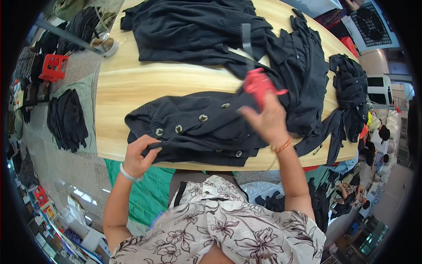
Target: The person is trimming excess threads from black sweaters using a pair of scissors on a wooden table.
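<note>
A dark cardigan (198, 121) with several large shiny buttons lies across the near side of the table. At its left end, by the ribbed edge, my left hand (140, 155) is closed, pinching the knit fabric between thumb and fingers. My right hand (269, 121) is over the cardigan's right end, its thumb stretched away to the left. Against its fingers is a red thing (258, 83), with a flat grey strip (246, 42) sticking out from its far end. Blur hides the fingers and the red thing's exact kind, so I cannot tell whether they grip it.
More dark knitwear (184, 33) covers the far side of the wooden table (114, 88), with another garment (303, 79) at right and a bundle (349, 83) at the right edge. Left on the floor are a dark garment pile (68, 119), a red stool (53, 67) and a bucket (107, 46).
</note>
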Motion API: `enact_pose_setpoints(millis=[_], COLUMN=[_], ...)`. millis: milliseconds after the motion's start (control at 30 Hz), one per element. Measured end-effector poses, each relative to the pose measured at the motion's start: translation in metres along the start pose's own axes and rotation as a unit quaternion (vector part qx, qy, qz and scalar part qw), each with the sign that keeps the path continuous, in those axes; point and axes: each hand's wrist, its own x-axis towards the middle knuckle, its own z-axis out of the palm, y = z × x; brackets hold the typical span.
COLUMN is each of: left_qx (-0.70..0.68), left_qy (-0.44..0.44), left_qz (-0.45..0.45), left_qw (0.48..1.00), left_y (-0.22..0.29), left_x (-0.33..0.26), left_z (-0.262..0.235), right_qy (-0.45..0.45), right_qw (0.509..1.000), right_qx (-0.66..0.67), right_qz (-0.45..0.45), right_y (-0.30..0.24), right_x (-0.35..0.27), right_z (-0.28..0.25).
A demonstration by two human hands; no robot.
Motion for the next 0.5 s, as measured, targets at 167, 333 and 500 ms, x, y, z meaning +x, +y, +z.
enact_pose_setpoints(millis=[167, 333, 500], left_qx=[-0.018, -0.107, -0.212], left_qy=[-0.062, 0.037, 0.186], left_qz=[0.078, 0.044, -0.022], left_qw=[0.995, 0.993, 0.959], left_y=[0.029, 0.032, 0.005], left_x=[0.019, -0.005, -0.028], left_z=[0.003, -0.013, -0.020], right_qy=[-0.174, -0.054, 0.052], right_qw=[0.968, 0.991, 0.986], right_qx=[0.180, 0.093, -0.075], right_qz=[0.027, 0.074, 0.140], right_y=[-0.102, -0.060, 0.001], right_x=[-0.061, -0.097, -0.109], right_z=[0.076, 0.100, 0.023])
